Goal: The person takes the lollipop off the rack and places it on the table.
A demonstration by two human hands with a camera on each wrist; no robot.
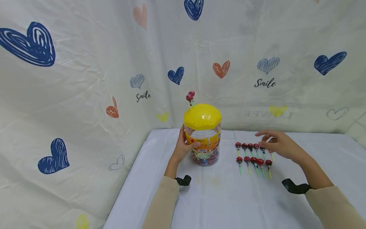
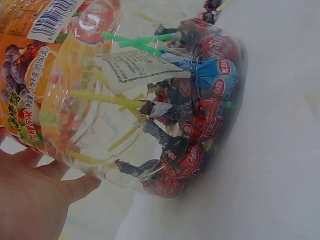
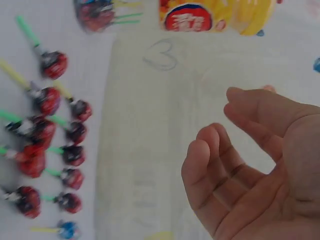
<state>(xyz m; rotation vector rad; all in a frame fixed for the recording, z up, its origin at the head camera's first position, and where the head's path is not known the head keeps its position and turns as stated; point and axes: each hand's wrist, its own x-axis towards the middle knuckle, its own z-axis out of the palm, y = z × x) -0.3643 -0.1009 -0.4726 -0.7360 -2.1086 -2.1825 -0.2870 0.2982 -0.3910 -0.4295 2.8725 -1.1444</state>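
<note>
A clear plastic candy jar (image 1: pixel 204 149) with a yellow domed lid (image 1: pixel 202 117) stands on the white table. My left hand (image 1: pixel 183 147) grips its left side, thumb across the orange label (image 2: pixel 30 55). Inside, toward the bottom, sit lollipops with red wrappers (image 2: pixel 207 117) and a blue-wrapped one (image 2: pixel 217 77). Two red lollipops (image 1: pixel 190 96) stick up at the lid's back left. To the jar's right, lollipops lie in two rows, a back row (image 1: pixel 244 146) and a front row (image 1: pixel 254 160). My right hand (image 1: pixel 281 146) hovers over the back row's right end, fingers bent loosely, holding nothing.
A white cloth covers the table (image 1: pixel 217 200), which meets a white curtain (image 1: pixel 243 38) printed with hearts at the back and left. A blue-wrapped lollipop (image 3: pixel 69 230) lies at the end of one row in the right wrist view. Each wrist wears a black camera mount (image 1: pixel 295 187).
</note>
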